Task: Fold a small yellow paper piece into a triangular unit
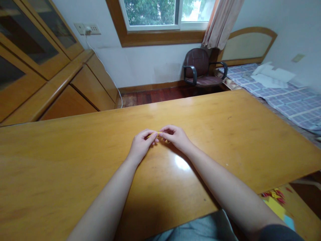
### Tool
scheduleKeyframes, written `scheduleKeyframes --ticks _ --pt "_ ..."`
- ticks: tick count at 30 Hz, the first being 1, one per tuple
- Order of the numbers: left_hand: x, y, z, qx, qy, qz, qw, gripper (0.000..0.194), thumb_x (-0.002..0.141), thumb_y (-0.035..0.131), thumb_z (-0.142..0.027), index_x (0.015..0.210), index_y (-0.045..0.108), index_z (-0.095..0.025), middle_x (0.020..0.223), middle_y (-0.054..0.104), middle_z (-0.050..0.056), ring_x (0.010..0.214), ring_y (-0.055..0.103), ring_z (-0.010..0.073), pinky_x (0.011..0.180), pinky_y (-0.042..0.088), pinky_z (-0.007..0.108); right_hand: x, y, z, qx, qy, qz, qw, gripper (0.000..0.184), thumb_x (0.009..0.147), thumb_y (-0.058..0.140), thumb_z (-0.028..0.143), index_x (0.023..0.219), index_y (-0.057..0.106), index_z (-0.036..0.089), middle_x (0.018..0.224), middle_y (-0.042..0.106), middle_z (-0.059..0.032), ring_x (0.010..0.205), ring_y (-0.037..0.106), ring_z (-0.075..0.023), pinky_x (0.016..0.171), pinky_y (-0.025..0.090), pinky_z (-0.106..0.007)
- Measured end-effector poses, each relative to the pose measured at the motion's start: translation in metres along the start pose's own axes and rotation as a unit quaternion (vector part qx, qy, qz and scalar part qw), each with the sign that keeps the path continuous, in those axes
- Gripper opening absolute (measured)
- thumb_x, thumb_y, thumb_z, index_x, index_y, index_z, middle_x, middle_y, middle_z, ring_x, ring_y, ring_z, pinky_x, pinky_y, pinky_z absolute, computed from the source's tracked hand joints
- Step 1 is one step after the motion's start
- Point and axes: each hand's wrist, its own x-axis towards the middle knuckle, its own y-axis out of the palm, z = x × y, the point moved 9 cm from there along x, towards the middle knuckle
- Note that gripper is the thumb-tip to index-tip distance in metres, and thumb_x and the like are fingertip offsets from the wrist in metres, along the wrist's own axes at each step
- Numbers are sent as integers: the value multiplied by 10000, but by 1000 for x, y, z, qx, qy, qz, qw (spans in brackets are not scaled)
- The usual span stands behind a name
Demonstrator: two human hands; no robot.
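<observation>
Both hands meet above the middle of the wooden table (100,160). Between them is a small, thin yellow strip (158,133), which looks like folded paper. My left hand (143,142) pinches its left part between thumb and fingers. My right hand (175,136) grips the right end the same way. Most of the strip is hidden by the fingertips, so its full shape cannot be made out. The two sets of fingertips are almost touching.
At lower right, a lower surface holds yellow paper (275,208) and several small red and yellow pieces (276,194). Beyond the table stand a brown armchair (200,67) and a bed (283,100) with white sheets on it. A wooden cabinet (57,83) lines the left.
</observation>
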Motion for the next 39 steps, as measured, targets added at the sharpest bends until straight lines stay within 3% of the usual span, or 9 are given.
scheduleKeyframes --ticks 7,13,25,35,39 --pt "0 2 -1 -6 0 6 1000 277 834 668 -432 847 715 -160 734 693 33 603 605 125 580 498 242 -1 0 5 -7 -2 1 1000 253 764 719 402 835 692 161 665 663 -1 612 596 -118 571 439 -223" --pt "-1 7 0 -26 -18 39 999 287 787 726 -423 889 721 -154 770 717 46 647 636 142 614 520 259 0 -2 4 50 5 -3 999 250 739 740 398 795 691 159 666 664 5 609 587 -116 597 445 -236" --pt "0 1 3 -39 -29 12 999 309 825 674 -436 846 739 -135 730 733 65 642 664 164 662 534 290 0 1 3 60 6 5 998 237 779 698 392 817 675 159 681 662 4 612 580 -112 599 434 -240" --pt "1 9 10 -64 -48 40 996 363 805 688 -468 902 731 -121 723 740 71 634 689 168 655 559 289 2 -2 4 -21 -20 -4 1000 258 773 716 410 821 680 158 717 660 -4 637 552 -118 594 419 -239" --pt "0 8 13 -119 -69 21 990 368 790 716 -456 954 674 -131 737 747 65 662 718 185 644 571 291 1 -4 6 -15 -28 -15 999 236 785 704 393 796 677 158 700 657 1 638 552 -116 604 418 -239"
